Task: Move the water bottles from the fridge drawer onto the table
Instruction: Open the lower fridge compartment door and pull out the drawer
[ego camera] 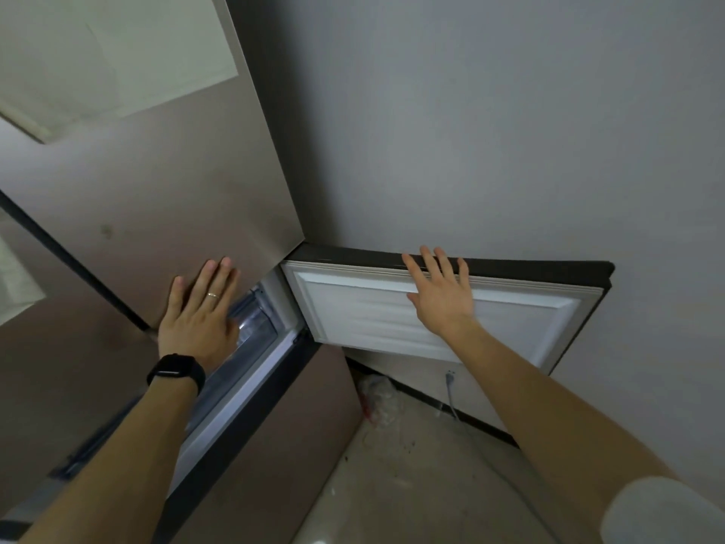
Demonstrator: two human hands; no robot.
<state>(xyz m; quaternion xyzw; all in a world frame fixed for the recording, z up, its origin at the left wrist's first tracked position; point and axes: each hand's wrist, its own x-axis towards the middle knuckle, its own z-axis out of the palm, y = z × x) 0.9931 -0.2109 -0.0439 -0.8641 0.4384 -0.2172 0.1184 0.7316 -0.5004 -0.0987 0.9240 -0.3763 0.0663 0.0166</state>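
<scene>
You cannot see the bottles yet; they may be inside the drawer (257, 321), which shows only as a bit of clear, shiny plastic in the low opening of the fridge (176, 170). The table is not in view at all. Your left hand (198, 312) is flat in front of that opening, fingers straight and close together, holding nothing. Your right hand (441, 296) lies on the top edge of the open door (510, 320), fingers straight and a little apart, tips over the dark rim. Here is what could go wrong. If you let go of the door, it may swing back and bump your arm or shut on the drawer. If you push it more, it may knock the wall (510, 111), which it is very near. The drawer may stick, and a hard pull could make it jump out. Cold bottles are likely round, smooth and wet, so they may slip or roll. The door's inside is white, hard plastic with a soft rubber strip around it. The fridge front is smooth and dull brown. On the pale floor (412, 484) by the wall lie a crinkly bag (378, 398) and a thin cord (451, 390); your foot could catch on them as you turn.
</scene>
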